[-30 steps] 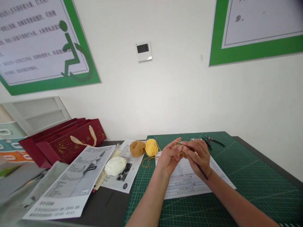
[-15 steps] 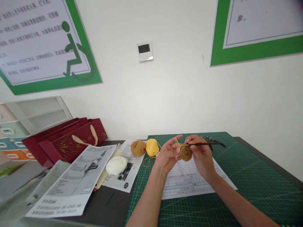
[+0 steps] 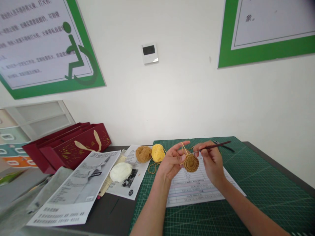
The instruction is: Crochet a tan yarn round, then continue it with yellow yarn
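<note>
My left hand pinches a small round brown crochet piece and keeps a yellow yarn strand taut over its raised forefinger. My right hand grips a dark crochet hook, whose tip meets the top edge of the round piece. Both hands hover above a printed sheet on the green cutting mat. The strand trails left to a yellow yarn ball, with a brown yarn ball beside it.
A white yarn ball lies on printed pages at the left. Dark red gift bags lie at the far left. Pliers rest on the mat's far edge near the wall.
The round piece has come into full view, turned to face me. My right hand has swung the hook from pointing down along the wrist to pointing up and right.
</note>
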Tool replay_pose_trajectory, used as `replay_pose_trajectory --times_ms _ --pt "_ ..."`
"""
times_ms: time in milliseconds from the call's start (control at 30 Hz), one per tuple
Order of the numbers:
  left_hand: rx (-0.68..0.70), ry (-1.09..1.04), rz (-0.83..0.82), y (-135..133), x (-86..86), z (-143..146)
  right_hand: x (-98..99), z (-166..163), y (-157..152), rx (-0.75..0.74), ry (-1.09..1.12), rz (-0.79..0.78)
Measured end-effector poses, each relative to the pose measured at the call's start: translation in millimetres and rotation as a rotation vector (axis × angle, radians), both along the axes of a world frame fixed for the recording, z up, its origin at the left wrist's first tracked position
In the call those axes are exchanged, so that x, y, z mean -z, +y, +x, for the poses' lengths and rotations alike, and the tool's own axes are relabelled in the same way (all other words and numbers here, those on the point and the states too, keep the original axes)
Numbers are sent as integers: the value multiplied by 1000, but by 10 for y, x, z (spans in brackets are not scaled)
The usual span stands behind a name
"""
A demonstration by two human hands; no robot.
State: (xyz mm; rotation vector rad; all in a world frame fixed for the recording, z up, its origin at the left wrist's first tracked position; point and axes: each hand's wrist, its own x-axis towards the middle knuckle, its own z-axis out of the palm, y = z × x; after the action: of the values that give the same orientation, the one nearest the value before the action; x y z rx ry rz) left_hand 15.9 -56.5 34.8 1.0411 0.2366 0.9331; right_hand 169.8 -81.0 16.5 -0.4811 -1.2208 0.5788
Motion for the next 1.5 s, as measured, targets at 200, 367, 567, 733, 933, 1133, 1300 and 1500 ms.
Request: replay_pose_trajectory --times_ms 200,367,567,733,933,1133,1300,1500 --pt "-99 81 71 -5 -37 -22 -38 -3 20 -373 63 -324" --pt "-155 61 96 6 -17 -7 -33 -39 15 -420 100 -348" --pt "-225 88 131 51 15 4 15 3 72 -161 -50 -229" --pt "-266 103 114 61 39 51 55 -10 100 -23 -130 -190" --pt "-277 93 50 31 28 85 168 -106 125 -192 103 -294" --pt "-267 59 18 41 50 100 205 -94 153 -295 157 -308" --pt "-270 34 -14 46 80 130 230 -91 184 -312 176 -305" --pt "-278 6 -5 31 83 154 180 -105 151 -437 330 -354"
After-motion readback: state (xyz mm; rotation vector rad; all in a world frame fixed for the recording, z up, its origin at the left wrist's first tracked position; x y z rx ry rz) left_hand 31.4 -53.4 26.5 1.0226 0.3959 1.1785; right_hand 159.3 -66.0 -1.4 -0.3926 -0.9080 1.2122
